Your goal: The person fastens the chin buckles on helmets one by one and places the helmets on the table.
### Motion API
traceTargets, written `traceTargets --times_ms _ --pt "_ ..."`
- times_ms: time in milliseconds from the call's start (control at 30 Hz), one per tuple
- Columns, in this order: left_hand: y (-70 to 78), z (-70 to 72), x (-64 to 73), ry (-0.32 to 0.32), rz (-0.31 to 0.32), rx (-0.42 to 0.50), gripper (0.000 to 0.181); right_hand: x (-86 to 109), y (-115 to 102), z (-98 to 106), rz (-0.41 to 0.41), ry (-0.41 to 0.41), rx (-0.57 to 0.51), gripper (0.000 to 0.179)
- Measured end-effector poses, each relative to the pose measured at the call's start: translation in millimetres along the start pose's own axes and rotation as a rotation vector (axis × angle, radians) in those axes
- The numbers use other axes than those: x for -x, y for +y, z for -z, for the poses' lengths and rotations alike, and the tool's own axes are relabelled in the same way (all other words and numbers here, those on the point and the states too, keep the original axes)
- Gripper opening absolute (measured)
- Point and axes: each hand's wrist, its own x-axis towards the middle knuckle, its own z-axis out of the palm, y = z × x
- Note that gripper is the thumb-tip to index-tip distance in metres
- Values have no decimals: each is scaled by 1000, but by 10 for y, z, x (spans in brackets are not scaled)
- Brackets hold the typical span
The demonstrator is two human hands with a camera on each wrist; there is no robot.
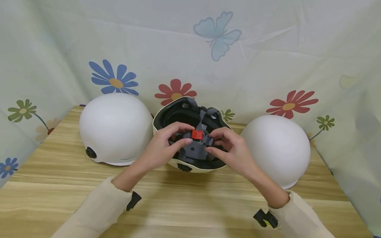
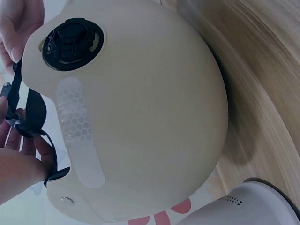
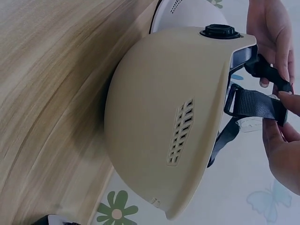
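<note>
A cream helmet (image 1: 205, 170) rests upside down on the table, its dark padded inside (image 1: 178, 114) facing up. Above that opening, my left hand (image 1: 162, 145) pinches the red buckle (image 1: 197, 134) of the chin strap between thumb and fingers. Close by on the right, my right hand (image 1: 233, 148) grips the dark strap fitting (image 1: 209, 141) beside the red piece. Whether the two parts are joined, I cannot tell. Dark webbing (image 3: 255, 104) stretches from the helmet to the fingers in the right wrist view. A black round dial (image 2: 72, 44) sits near the rim.
White helmets stand dome up on both sides, one at the left (image 1: 116, 129) and one at the right (image 1: 275, 148). Behind them hangs a pale curtain (image 1: 166, 43) printed with flowers and a butterfly. Wooden tabletop (image 1: 178, 205) stretches in front. Black devices (image 1: 266, 218) sit at both cuffs.
</note>
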Motion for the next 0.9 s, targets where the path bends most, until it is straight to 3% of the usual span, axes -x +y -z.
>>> traceTargets --times_ms 200,500,733,900 --pt "-18 -36 0 25 -5 4 30 -14 6 17 28 7 25 31" --pt "-38 -59 4 50 3 -2 28 -12 -4 30 3 33 241 28" --pt "-78 -64 -1 63 -5 15 26 -8 -8 30 -80 9 257 26" --pt "-80 -46 -4 52 -7 28 28 -23 -20 21 -95 4 262 25"
